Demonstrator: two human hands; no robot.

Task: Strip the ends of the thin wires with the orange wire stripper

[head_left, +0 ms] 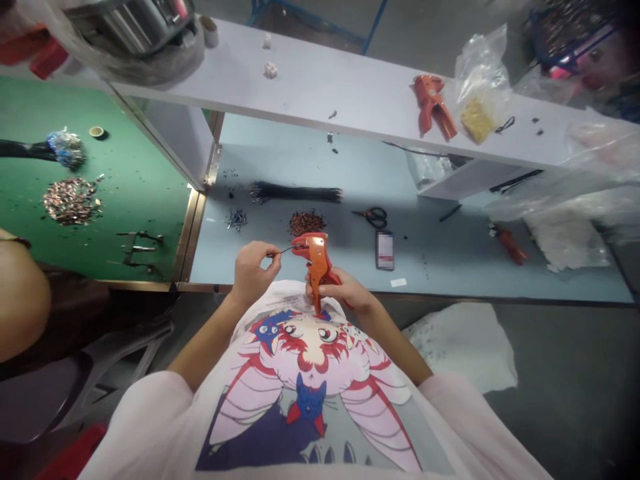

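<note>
My right hand (345, 291) is closed round the handles of an orange wire stripper (316, 257), held upright in front of my chest. My left hand (255, 267) pinches a thin black wire (286, 251) whose tip reaches the stripper's jaws. Just beyond on the pale blue table (450, 247) lie a small brown pile of stripped bits (307, 222) and a bundle of black wires (295, 194).
Black scissors (373, 215) and a phone (385, 249) lie right of the pile. A second orange stripper (433, 103) and a plastic bag (480, 87) sit on the white shelf (325, 87). A green table (135, 180) at left holds scrap heaps (71, 199); another person's arm (20, 300) shows at far left.
</note>
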